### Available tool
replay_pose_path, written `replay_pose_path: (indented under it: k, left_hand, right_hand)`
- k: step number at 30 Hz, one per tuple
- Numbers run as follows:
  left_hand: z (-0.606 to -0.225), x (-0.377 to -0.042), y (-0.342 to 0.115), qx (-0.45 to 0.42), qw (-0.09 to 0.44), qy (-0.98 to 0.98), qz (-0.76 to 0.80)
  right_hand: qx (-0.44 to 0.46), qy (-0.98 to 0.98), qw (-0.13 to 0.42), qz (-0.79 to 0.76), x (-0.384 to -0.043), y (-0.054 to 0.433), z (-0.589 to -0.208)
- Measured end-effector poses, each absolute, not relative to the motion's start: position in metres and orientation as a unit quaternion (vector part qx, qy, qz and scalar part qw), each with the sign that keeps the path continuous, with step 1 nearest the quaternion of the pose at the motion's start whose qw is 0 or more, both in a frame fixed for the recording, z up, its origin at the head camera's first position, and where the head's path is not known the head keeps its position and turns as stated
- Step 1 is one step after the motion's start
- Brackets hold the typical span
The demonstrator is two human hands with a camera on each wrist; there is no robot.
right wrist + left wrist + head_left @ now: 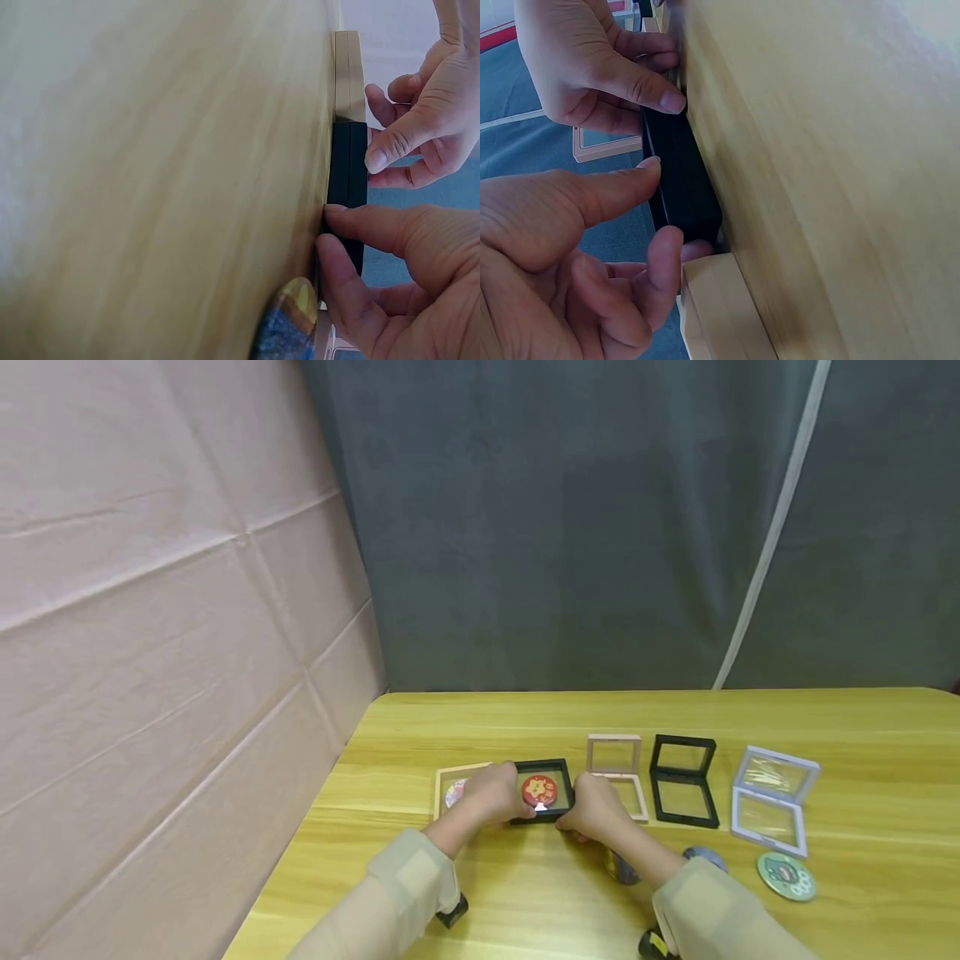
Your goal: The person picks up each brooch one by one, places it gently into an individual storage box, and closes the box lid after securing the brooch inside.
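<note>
A closed black display frame (547, 816) lies flat, with a red round badge (539, 790) bearing a yellow star behind its clear window. My left hand (491, 793) grips its left end; in the left wrist view the thumb sits on the top edge and fingers curl at the corner. At the other end my right hand (595, 810) pinches the near right corner, thumb and forefinger on the black side (349, 161) in the right wrist view. Against the black frame's left end is a beige frame (438, 793), holding a pastel badge (454, 792) partly hidden by the left hand.
To the right stand a pink frame (614, 737), a second black frame (686, 820) and a lavender frame (772, 843), each unfolded. Nearer lie a green badge (786, 877), a blue-grey badge (705, 857) and a blue-and-yellow badge (289, 322) by the right forearm. A curtain (555, 527) hangs behind the table.
</note>
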State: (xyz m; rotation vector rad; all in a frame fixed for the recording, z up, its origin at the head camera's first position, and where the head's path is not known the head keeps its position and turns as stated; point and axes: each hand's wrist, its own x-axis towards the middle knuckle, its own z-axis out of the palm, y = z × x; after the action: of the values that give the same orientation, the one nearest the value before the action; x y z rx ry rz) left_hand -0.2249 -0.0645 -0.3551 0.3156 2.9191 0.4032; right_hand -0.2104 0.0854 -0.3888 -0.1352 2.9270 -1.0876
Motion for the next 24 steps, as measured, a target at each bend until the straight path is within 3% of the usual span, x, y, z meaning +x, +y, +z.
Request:
replay_pose_path:
  k: [16, 24]
  left_hand:
    - [-0.352, -0.228, -0.06, 0.129, 0.081, 0.984, 0.096]
    - [-0.347, -0.227, -0.058, 0.112, 0.06, 0.988, 0.092]
  right_hand:
    - [-0.032, 0.928, 0.054, -0.368, -0.208, 0.09, -0.379]
    - [-0.067, 0.934, 0.015, -0.351, -0.203, 0.1, -0.372]
